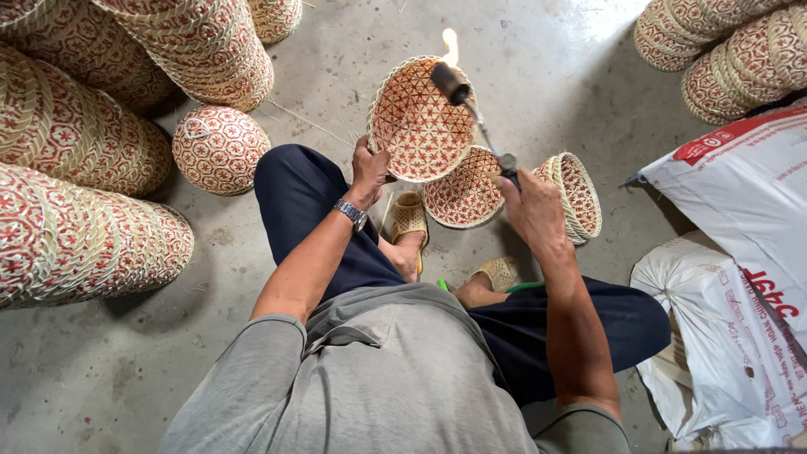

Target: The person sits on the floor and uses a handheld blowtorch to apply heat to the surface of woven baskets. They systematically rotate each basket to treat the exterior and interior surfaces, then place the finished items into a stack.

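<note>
Left hand (371,172): raised over the left knee, fingers clenched on the near rim of a woven basket (420,118); metal wristwatch (350,213) on the wrist.
Held basket: round, shallow, red-and-cream star weave; tilted upright, open side facing the camera; lifted clear of the concrete floor (546,76), above the feet.
Right hand (531,206): fingers clenched on the grip of a gas torch (479,118); forearm stretched out from the right knee.
Torch: thin metal tube running up and left from the hand to a dark nozzle; nozzle at the upper right rim of the held basket; small yellow flame (450,44) burning just above that rim. Contact between nozzle and rim: cannot tell.
Floor, by the feet: second basket (465,197) of the same weave lying just behind the held one; third basket (576,195) tipped on its side right of the torch hand.
Floor, left edge: long stacks of nested baskets (76,134) lying on their sides; single round basket (220,149) face down beside the left knee.
Floor, far right corner: further basket stacks (731,46).
Floor, right edge: white printed sacks (731,277), one on top of another.
Feet: woven sandals (409,216), soles on the floor.
Clothing: grey shirt, dark blue trousers.
</note>
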